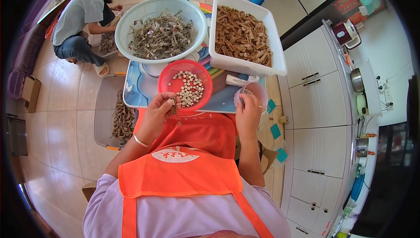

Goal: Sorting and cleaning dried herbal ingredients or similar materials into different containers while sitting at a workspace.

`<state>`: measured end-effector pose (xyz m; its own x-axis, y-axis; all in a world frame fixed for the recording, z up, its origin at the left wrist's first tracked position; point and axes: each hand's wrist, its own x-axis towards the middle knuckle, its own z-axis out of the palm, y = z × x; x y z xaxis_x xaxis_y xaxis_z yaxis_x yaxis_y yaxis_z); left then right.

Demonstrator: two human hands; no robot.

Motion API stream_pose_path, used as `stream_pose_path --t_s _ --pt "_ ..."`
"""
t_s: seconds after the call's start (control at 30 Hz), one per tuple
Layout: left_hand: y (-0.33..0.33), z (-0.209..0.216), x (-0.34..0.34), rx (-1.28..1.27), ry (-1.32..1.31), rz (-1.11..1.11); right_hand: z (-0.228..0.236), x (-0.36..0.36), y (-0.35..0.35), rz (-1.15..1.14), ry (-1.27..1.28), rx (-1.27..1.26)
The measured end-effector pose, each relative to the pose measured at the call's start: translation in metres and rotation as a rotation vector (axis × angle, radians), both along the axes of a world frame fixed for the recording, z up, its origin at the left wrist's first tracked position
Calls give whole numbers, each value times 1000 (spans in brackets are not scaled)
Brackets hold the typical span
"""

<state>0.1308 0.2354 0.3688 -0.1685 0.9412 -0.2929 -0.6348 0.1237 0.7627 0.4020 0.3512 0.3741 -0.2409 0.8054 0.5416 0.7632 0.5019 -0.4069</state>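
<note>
My left hand (160,107) pinches a small brown slotted strip (174,105) between thumb and fingers, just below the near rim of a red plastic basket (162,78). Inside that basket lie many small round silvery discs (190,90). To the right, my right hand (248,112) has its fingers bent together at the near side of a small translucent pinkish cup (261,92). What those fingers hold, if anything, is too small to make out. Beside the cup's far edge lies a crumpled white piece (236,80).
On the colourful table (139,91) stand a pale green basin (124,41) of clear wrapped pieces and a white tub (240,65) of brown pieces. A crate (105,124) sits on the floor at left. Another person (85,19) crouches far left. White cabinets (317,106) line the right.
</note>
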Motion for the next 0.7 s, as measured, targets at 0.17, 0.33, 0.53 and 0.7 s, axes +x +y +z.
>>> stream_pose_path --t_s 0.17,0.33,0.53,0.7 --pt "-4 -6 -5 88 252 55 1 -11 -14 55 58 10" --pt "-3 -7 -15 108 307 98 22 -14 9 114 66 78" --pt "0 3 -5 78 268 181 54 -25 144 149 -72 66" --pt "-4 7 4 47 134 186 34 -59 220 182 -263 -156"
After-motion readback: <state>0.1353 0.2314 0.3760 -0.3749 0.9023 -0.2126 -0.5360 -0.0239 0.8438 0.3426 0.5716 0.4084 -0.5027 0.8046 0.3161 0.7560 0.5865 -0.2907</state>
